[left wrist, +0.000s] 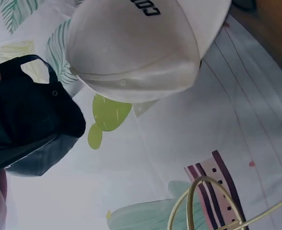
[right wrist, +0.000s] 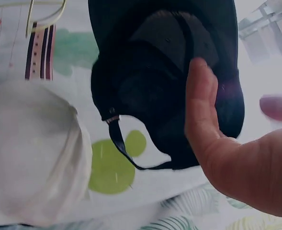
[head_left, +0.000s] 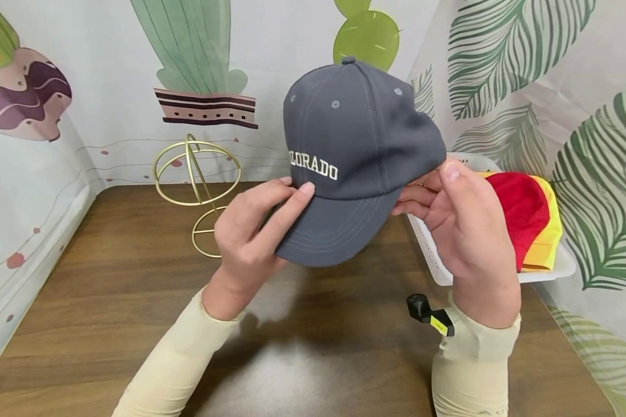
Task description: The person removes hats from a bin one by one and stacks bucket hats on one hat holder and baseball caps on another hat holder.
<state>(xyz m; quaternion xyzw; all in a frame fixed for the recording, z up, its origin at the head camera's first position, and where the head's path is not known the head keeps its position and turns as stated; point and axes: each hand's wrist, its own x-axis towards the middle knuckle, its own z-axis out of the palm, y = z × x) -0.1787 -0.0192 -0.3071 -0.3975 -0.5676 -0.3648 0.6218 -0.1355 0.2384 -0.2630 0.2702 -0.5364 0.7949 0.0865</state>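
Observation:
Both hands hold up a dark grey baseball cap in the head view, its brim turned toward the camera and white lettering, partly covered, on its front. My left hand pinches the brim at its left side, fingertips just below the lettering. At the back edge of the crown, my right hand holds the cap with the thumb outside and the fingers underneath. From the right wrist view, the cap's dark inside shows, with a right finger reaching into it and the back strap hanging below.
A gold wire stand is on the wooden table at left. The white basket at right holds a red cap and a yellow one. Wrist views show a white cap, hidden in the head view.

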